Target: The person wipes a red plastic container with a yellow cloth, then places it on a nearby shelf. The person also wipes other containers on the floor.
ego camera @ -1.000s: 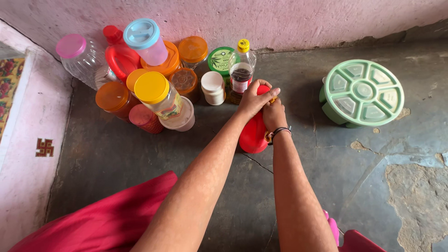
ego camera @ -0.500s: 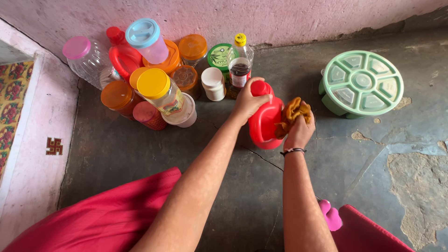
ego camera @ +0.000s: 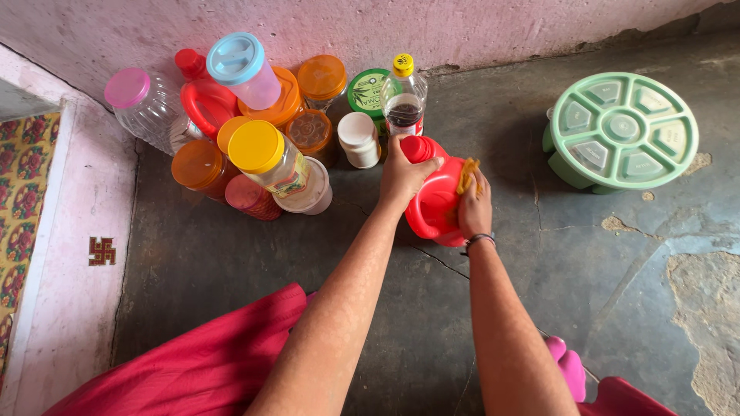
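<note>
A red plastic jug (ego camera: 436, 202) stands on the dark stone floor, in front of a cluster of jars. My left hand (ego camera: 402, 174) grips its top near the red cap. My right hand (ego camera: 472, 208) presses a small yellow-orange cloth (ego camera: 467, 174) against the jug's side. A thin bracelet circles my right wrist. The lower part of the jug is hidden behind my hands.
Several lidded jars and bottles (ego camera: 262, 123) crowd the back left against the pink wall. A small white jar (ego camera: 359, 139) and a dark-liquid bottle (ego camera: 402, 100) stand just behind the jug. A round green compartment box (ego camera: 621, 129) sits at right. Red cloth (ego camera: 193, 362) lies near me.
My right hand with the cloth has slid from the jug's right edge onto its side. The left hand stays on the top. The view has shifted slightly.
</note>
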